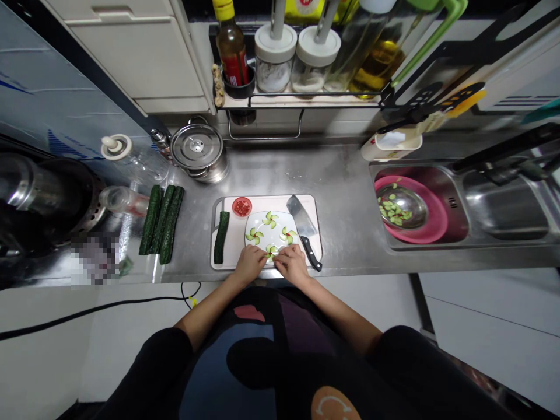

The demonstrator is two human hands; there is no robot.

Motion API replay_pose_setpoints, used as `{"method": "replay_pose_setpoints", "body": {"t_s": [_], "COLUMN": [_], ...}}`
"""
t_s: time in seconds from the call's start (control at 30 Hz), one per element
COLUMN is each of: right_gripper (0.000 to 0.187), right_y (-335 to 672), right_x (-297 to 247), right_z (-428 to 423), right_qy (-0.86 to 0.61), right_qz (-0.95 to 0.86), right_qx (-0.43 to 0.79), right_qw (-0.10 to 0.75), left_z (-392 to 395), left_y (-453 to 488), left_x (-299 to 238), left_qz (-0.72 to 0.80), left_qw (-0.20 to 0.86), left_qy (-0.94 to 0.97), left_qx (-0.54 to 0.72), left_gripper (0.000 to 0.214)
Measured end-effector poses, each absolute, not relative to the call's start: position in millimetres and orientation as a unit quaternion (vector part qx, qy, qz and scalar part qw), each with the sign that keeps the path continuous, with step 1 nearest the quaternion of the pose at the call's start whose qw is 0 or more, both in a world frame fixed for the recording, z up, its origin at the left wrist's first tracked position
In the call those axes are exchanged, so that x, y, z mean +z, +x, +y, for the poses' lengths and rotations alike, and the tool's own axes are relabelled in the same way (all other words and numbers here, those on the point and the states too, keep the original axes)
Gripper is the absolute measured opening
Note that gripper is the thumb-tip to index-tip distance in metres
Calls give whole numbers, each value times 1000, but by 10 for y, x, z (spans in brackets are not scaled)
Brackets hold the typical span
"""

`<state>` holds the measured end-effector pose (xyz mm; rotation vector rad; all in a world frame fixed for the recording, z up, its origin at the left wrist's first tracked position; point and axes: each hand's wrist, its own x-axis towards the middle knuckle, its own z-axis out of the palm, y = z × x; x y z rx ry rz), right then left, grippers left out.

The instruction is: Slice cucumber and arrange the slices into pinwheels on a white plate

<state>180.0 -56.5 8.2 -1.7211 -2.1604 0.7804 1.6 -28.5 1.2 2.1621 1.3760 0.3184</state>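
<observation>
At the near cucumber flower point(272, 251) on the white plate point(269, 234), with left hand point(251, 262) and right hand point(291, 264) close together at the fingertips; cannot tell if pinching it. Could skew its fan through crowded handling, or bump the knife point(303, 221) by drifting right

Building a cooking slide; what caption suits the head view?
Left hand and right hand at cucumber slices on a white plate.

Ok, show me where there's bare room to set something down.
The steel countertop lies bare between the cutting board and double sink, and behind the board, right of the lidded pot, bar a few specks. The board is crowded: plate, cleaver, cucumber piece, red dish, left hand and right hand.
</observation>
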Motion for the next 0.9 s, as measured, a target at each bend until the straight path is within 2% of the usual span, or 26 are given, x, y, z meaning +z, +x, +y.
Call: {"method": "replay_pose_setpoints", "body": {"t_s": [0.4,0.57,0.7,0.9], "right_gripper": [19,22,16,21], "right_y": [1992,2225,2405,2496], "right_x": [97,60,-19,-141], "right_z": [-580,-677,-763,-748], "right_qy": [-639,-680,-735,-759], "right_qz": [-698,-654,-606,-599], "right_qx": [239,205,171,158], "right_qw": [216,261,251,200], "left_z": [-297,-415,-536,-610], "left_y": [-92,-290,-421,-456], "left_x": [151,304,306,227], "left_qz": [548,614,693,725], "left_qw": [270,281,317,370], "left_qy": [776,712,618,544], "left_qx": [157,192,196,205], "left_gripper": [10,11,9,13]}}
